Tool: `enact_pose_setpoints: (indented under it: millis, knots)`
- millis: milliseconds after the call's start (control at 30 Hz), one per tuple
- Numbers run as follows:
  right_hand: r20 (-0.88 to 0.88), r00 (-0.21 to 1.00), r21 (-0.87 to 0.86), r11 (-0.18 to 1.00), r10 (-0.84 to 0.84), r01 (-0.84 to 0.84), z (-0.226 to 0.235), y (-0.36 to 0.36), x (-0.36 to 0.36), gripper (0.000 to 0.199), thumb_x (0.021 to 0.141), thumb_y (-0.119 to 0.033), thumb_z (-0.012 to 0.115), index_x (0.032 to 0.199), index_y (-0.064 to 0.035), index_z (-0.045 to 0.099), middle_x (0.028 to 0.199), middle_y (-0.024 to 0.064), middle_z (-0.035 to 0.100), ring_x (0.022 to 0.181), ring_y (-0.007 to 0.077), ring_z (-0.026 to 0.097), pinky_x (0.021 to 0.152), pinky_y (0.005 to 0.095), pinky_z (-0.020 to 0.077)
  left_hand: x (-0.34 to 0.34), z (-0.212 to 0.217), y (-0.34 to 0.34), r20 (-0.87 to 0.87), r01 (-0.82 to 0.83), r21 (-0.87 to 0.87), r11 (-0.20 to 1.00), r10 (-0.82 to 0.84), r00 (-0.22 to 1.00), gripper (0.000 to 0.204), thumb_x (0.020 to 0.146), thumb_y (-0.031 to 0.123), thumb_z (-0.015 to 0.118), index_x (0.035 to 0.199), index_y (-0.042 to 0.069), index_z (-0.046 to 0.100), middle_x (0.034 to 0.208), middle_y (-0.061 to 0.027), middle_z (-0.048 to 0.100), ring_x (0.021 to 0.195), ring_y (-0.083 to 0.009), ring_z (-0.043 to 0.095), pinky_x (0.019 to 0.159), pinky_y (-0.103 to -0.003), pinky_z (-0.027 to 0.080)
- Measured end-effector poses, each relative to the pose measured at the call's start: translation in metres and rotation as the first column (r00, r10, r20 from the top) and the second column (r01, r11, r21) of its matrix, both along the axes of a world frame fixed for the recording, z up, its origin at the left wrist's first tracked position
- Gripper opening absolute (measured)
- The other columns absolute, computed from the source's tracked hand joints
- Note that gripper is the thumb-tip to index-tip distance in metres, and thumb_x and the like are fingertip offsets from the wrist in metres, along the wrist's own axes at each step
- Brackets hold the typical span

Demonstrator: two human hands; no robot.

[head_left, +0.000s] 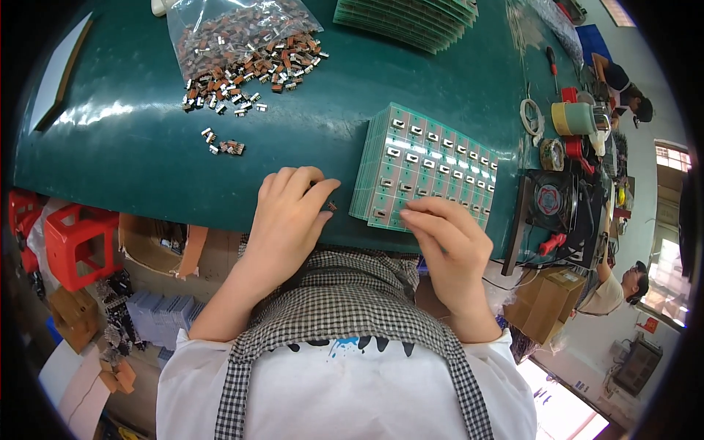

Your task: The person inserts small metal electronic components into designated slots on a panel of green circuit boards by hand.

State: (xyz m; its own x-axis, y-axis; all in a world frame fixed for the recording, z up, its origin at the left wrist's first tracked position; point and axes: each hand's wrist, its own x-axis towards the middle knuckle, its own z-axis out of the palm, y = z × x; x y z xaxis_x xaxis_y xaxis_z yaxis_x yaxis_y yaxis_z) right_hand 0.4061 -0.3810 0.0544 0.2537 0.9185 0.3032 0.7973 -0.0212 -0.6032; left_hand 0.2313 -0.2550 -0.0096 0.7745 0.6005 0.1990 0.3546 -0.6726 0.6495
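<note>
My left hand is curled low over the green table, left of the circuit boards. Small slide switches show at its thumb and fingers; the palm side is hidden. My right hand pinches thumb and fingertips together over the near edge of a stack of green circuit board panels. Whatever those fingertips hold is too small or covered to make out. Rows of metal-cased slide switches sit on the top panel. A few loose slide switches lie to the left, beyond my left hand.
A clear plastic bag spills a heap of slide switches at the back left. More board panels stand at the far edge. A fan, tape roll and screwdriver are at right. Other people work beyond.
</note>
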Motion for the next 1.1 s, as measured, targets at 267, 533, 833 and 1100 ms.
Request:
enact_pose_setpoints:
  millis: [267, 533, 833, 1100]
  knots:
    - [0.127, 0.992, 0.018, 1.0, 0.011, -0.014, -0.003, 0.008, -0.004, 0.03, 0.069, 0.004, 0.072, 0.097, -0.005, 0.069, 0.083, 0.0065, 0.066, 0.079, 0.023, 0.061, 0.067, 0.0331, 0.05, 0.004, -0.008, 0.001, 0.015, 0.001, 0.063, 0.998, -0.002, 1.0, 0.017, 0.074, 0.005, 0.07, 0.09, 0.006, 0.065, 0.094, -0.0042, 0.057, 0.091, -0.0227, 0.055, 0.084, -0.037, 0.041]
    - [0.125, 0.991, 0.062, 0.997, 0.043, -0.051, -0.001, 0.003, -0.003, 0.03, 0.068, 0.004, 0.074, 0.097, -0.0036, 0.069, 0.084, 0.0077, 0.066, 0.079, 0.0234, 0.062, 0.066, 0.0329, 0.05, 0.002, 0.019, -0.004, 0.396, 0.072, -0.283, 0.957, 0.048, 0.917, 0.031, 0.074, 0.003, 0.074, 0.103, 0.005, 0.065, 0.085, -0.0087, 0.068, 0.077, -0.0256, 0.065, 0.068, -0.034, 0.051]
    - [0.107, 0.993, 0.113, 0.992, 0.041, -0.054, -0.009, -0.001, 0.0, 0.03, 0.066, 0.007, 0.073, 0.095, -0.0017, 0.069, 0.085, 0.0084, 0.066, 0.078, 0.024, 0.063, 0.062, 0.0314, 0.0493, 0.008, 0.025, -0.015, 0.5, 0.183, -0.044, 0.982, -0.137, 0.855, 0.042, 0.071, 0.002, 0.075, 0.111, 0.004, 0.063, 0.084, -0.0082, 0.064, 0.074, -0.0243, 0.062, 0.062, -0.033, 0.049]
    - [0.024, 0.999, 0.101, 0.994, -0.04, 0.037, 0.004, 0.0, -0.011, 0.023, 0.075, 0.006, 0.07, 0.096, -0.0015, 0.069, 0.087, 0.01, 0.067, 0.077, 0.0227, 0.065, 0.065, 0.0303, 0.0513, 0.01, 0.024, -0.019, 0.478, 0.175, -0.055, 0.983, -0.129, 0.869, 0.043, 0.074, 0.003, 0.073, 0.115, 0.002, 0.061, 0.088, -0.0086, 0.065, 0.076, -0.0244, 0.062, 0.064, -0.033, 0.049]
